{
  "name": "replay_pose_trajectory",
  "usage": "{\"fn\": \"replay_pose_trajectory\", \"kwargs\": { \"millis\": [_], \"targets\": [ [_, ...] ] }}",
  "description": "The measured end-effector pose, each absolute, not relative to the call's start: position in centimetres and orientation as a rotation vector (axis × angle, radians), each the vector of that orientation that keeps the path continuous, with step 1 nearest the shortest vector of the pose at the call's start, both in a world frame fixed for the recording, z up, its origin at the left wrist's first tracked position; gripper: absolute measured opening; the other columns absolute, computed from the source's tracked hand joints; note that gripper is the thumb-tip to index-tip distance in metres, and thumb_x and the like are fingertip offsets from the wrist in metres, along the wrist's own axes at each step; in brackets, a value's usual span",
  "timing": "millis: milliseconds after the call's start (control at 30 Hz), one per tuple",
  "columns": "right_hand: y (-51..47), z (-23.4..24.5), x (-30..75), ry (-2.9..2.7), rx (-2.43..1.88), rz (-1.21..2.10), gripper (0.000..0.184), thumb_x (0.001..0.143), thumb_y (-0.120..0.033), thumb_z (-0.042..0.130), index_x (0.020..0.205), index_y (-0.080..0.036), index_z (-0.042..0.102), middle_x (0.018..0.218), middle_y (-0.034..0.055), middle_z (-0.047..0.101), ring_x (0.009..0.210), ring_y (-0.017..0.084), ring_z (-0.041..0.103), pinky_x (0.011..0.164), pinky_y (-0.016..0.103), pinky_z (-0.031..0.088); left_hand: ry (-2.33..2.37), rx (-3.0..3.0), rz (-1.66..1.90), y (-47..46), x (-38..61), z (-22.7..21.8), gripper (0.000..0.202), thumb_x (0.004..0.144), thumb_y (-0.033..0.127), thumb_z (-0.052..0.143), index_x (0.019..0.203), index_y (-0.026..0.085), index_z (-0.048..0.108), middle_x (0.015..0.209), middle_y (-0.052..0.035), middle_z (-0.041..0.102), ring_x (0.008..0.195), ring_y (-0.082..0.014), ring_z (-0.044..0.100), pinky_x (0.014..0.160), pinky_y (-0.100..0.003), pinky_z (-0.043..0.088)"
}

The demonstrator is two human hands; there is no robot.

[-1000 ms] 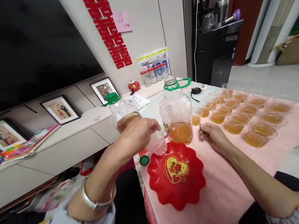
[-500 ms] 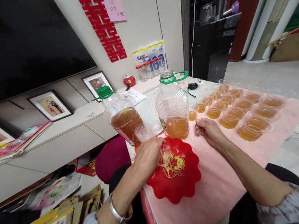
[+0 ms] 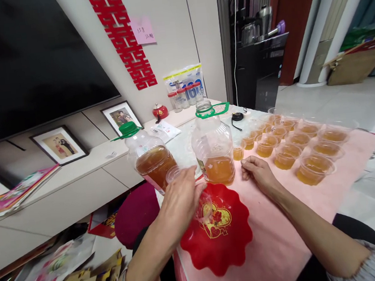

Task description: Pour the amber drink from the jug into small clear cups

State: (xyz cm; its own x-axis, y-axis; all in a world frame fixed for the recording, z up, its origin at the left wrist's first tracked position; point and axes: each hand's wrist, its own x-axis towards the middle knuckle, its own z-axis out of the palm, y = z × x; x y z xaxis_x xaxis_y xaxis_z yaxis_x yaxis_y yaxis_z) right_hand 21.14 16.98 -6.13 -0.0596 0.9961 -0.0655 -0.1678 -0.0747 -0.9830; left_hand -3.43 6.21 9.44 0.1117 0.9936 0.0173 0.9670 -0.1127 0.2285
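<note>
My left hand (image 3: 182, 194) reaches over the far left rim of a red scalloped bowl (image 3: 226, 255), fingers stretched and thumb apart. Under it, a clear plastic cup (image 3: 204, 208) sits in the bowl, apart from the thumb as far as I can see. Just beyond the hand, partly hidden, are clear cups (image 3: 172, 173). My right hand (image 3: 257, 171) rests on the pink cloth with its fingers curled, nothing showing in them. Close to it stands an uncapped jug (image 3: 220, 170) of amber liquid with a green handle. Another jug (image 3: 156, 166), green-capped, leans at left.
Several clear cups of amber liquid (image 3: 314, 169) stand in rows on the pink cloth (image 3: 275, 243) at right. A black tape measure (image 3: 237, 117) lies behind the jugs. Lidded jars (image 3: 186, 96) and framed photos (image 3: 59, 145) line the cabinet. A maroon stool (image 3: 136, 213) is at left.
My left hand has moved forward off the clear cup, which stays in the red bowl, towards the other clear cups. My right hand keeps its place by the jug. The view has shifted slightly.
</note>
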Motion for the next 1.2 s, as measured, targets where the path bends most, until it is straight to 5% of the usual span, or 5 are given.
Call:
{"fn": "replay_pose_trajectory", "kwargs": {
  "millis": [200,300,433,633,1200],
  "targets": [
    [16.2,-5.5,20.9,-1.158,-1.083,1.300,0.031,0.099,-0.044,0.068,0.118,-0.020,0.067,0.114,0.0047,0.071,0.091,0.016,0.069,0.078,0.036,0.062,1.821,1.895,0.980,10.5,-1.8,9.7,0.129,0.074,0.038,0.088,0.165,0.015,0.000,0.172,-0.0268,0.021,0.160,-0.0402,0.030,0.128,-0.059,0.036],
    [16.0,-5.3,20.8,-1.207,-1.075,1.267,0.031,0.099,-0.044,0.068,0.119,-0.020,0.067,0.116,0.0052,0.071,0.093,0.017,0.069,0.080,0.037,0.062,1.625,1.784,1.073,13.3,-1.4,9.7,0.149,0.061,0.039,0.096,0.165,0.019,-0.008,0.175,-0.0270,0.008,0.165,-0.0395,0.019,0.132,-0.057,0.028],
    [16.0,-5.3,20.6,-1.267,-1.066,1.219,0.032,0.099,-0.044,0.068,0.119,-0.020,0.067,0.115,0.0051,0.071,0.092,0.017,0.069,0.079,0.037,0.062,1.439,1.777,1.122,15.7,-1.8,10.8,0.138,0.063,0.039,0.095,0.166,0.021,0.005,0.176,-0.0215,0.019,0.164,-0.0328,0.024,0.135,-0.049,0.023],
    [16.1,-5.7,20.6,-1.355,-1.059,1.145,0.033,0.099,-0.046,0.068,0.118,-0.019,0.067,0.113,0.0046,0.071,0.090,0.016,0.069,0.078,0.036,0.062,1.262,1.827,1.122,17.9,-2.4,13.1,0.078,0.069,0.054,0.088,0.133,0.018,0.060,0.149,-0.0144,0.062,0.143,-0.0343,0.053,0.126,-0.052,0.037],
    [16.1,-6.2,20.3,-1.649,-0.911,0.812,0.066,0.094,-0.048,0.072,0.152,-0.027,0.048,0.157,0.0128,0.050,0.130,0.032,0.060,0.103,0.056,0.057,1.137,1.872,1.236,17.0,0.9,14.0,0.064,0.071,0.042,0.087,0.125,0.019,0.064,0.133,-0.0112,0.072,0.127,-0.0318,0.065,0.115,-0.052,0.046]
  ]
}}
